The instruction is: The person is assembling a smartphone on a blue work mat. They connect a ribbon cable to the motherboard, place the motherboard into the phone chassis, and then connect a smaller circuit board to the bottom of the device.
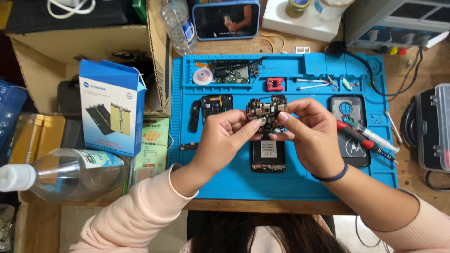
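Wooden workbench (262, 206) fills the frame, with a blue repair mat (225, 180) at centre. Nearest, lower left, a clear bottle (65, 171) lies on its side; if its cap leaks, liquid could reach the parts. Mid-frame, the left hand (222, 140) and right hand (311, 133) are both pinched shut on a small circuit board (266, 115), held in the air just above an opened phone (268, 154) lying on the mat. The grip is fingertip-only at the edges, so a slip could drop the board onto the phone, and squeezing could bend it. A red-handled screwdriver (363, 139) lies just beside the right hand, so a wrist bump could roll it. Upper middle, a second board (232, 72) and a tape roll (202, 76) sit in the mat's tray. Farthest, a tablet (226, 19) stands at the top.
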